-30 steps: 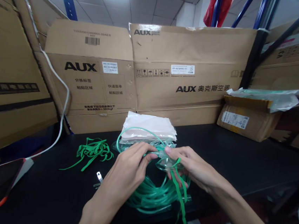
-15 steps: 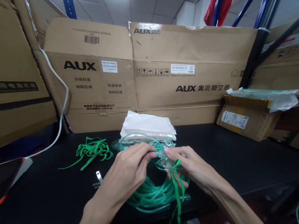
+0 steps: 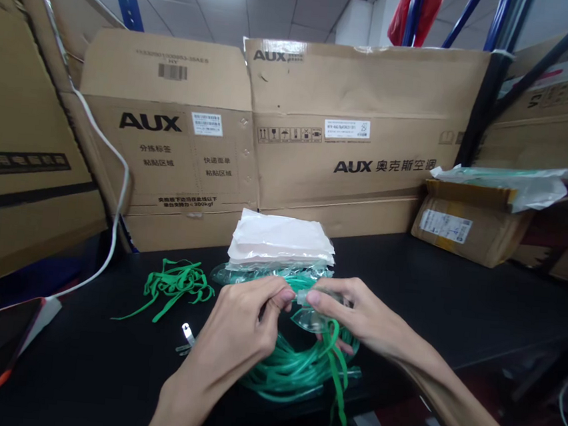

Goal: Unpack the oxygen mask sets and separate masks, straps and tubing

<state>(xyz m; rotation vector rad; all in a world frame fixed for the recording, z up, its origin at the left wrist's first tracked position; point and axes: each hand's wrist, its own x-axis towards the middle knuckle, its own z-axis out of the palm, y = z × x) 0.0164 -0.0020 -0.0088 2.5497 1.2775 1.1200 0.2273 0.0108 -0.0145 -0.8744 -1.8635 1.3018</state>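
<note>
I see a clear mask held just above the black table, near its front edge, with my right hand curled around it and thumb and forefinger pinched on its port. My left hand meets it there, fingers closed in a pinch on the green tube end at the same port. The rest of the tube lies coiled on the table under both hands, and a green strap hangs from the mask over the table edge. Just behind sits a stack of bags. Left of it lie loose straps, a small clip nearer me, and cartons stand behind.
</note>
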